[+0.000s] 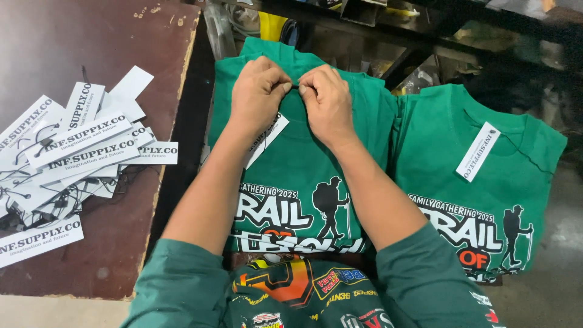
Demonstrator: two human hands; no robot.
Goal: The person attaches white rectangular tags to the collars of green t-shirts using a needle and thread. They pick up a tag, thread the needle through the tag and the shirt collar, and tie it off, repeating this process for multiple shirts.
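Your left hand and right hand met at the collar of the green T-shirt lying in front of you, fingertips of both pinched on a thin black tag string stretched between them. A white hang tag lay under your left wrist, against the shirt. A second green shirt, already tagged, lay just beside it to your right; loose white tags were piled on the brown table to your left. Risk, as judged: the string could have slipped from the pinch, or a hard pull could have snagged the collar fabric
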